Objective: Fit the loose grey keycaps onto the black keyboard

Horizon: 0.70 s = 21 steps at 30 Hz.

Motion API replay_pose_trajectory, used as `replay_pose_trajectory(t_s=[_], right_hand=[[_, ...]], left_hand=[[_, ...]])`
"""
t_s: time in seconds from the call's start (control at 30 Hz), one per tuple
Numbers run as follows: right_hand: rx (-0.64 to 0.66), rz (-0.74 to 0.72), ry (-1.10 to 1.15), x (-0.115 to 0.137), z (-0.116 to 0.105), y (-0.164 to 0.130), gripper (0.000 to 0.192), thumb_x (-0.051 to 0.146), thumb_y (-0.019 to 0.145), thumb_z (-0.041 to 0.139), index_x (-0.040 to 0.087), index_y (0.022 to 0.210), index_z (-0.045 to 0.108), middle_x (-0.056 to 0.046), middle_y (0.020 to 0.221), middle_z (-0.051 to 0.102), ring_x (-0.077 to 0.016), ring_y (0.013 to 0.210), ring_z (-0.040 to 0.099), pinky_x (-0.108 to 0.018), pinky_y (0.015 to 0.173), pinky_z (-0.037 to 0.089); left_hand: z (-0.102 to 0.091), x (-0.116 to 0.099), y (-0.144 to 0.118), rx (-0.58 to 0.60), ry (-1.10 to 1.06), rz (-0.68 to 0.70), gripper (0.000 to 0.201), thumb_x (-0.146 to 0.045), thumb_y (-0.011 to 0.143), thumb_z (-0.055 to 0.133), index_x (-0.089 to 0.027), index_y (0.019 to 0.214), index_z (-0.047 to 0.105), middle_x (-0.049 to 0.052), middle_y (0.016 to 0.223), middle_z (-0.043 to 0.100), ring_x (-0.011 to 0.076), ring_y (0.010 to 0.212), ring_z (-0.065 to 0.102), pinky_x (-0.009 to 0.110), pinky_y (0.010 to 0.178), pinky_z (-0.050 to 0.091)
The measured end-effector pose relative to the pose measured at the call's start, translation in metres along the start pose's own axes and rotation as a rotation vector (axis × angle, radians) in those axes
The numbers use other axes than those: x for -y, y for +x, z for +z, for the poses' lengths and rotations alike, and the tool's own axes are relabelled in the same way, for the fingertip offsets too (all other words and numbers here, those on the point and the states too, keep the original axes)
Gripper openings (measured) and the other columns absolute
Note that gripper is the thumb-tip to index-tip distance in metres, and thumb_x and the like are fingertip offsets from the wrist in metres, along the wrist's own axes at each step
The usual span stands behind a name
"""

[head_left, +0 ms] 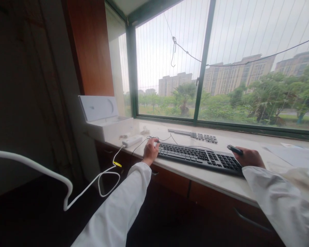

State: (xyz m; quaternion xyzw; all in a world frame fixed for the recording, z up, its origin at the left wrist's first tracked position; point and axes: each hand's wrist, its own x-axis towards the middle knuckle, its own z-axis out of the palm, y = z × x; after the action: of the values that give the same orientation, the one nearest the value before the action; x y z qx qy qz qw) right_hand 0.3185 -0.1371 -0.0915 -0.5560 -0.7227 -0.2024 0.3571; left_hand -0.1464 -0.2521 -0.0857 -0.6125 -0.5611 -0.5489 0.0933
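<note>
While my left hand point(150, 151) curls its fingers onto the left end of the black keyboard point(199, 157) along the counter's point(216, 183) front edge, my right hand point(248, 157) grips a small dark tool point(235, 149); the keyboard looks rigid, light, best gripped at both ends.

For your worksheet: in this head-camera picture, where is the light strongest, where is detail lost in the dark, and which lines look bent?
Head view: window sky is brightest, near washed out; the left wall and under-counter space fall into shadow; the counter and keyboard slant, and the window frame leans, from wide-lens distortion.
</note>
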Motion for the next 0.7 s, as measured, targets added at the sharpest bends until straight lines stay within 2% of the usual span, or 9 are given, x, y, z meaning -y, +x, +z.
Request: replay_pose_trajectory(t_s=[0.27, 0.7], right_hand=[[0.027, 0.036, 0.018, 0.002, -0.003, 0.000, 0.029, 0.043, 0.079, 0.049, 0.022, 0.070, 0.068, -0.011, 0.066, 0.068, -0.0230, 0.056, 0.057, -0.032, 0.057, 0.031], [0.052, 0.069, 0.021, 0.012, -0.009, 0.001, 0.033, 0.045, 0.080, 0.048, 0.022, 0.067, 0.067, -0.011, 0.068, 0.068, -0.0225, 0.061, 0.058, -0.031, 0.057, 0.032]], left_hand=[[-0.001, -0.001, 0.001, 0.002, 0.001, -0.004, 0.016, -0.020, 0.087, 0.059, -0.021, 0.103, 0.062, 0.004, 0.102, 0.064, 0.0097, 0.056, 0.051, 0.029, 0.073, 0.048], [-0.005, -0.006, 0.000, -0.002, 0.004, -0.010, 0.016, -0.026, 0.087, 0.060, -0.022, 0.103, 0.061, 0.002, 0.099, 0.064, 0.0092, 0.055, 0.051, 0.027, 0.069, 0.047]])
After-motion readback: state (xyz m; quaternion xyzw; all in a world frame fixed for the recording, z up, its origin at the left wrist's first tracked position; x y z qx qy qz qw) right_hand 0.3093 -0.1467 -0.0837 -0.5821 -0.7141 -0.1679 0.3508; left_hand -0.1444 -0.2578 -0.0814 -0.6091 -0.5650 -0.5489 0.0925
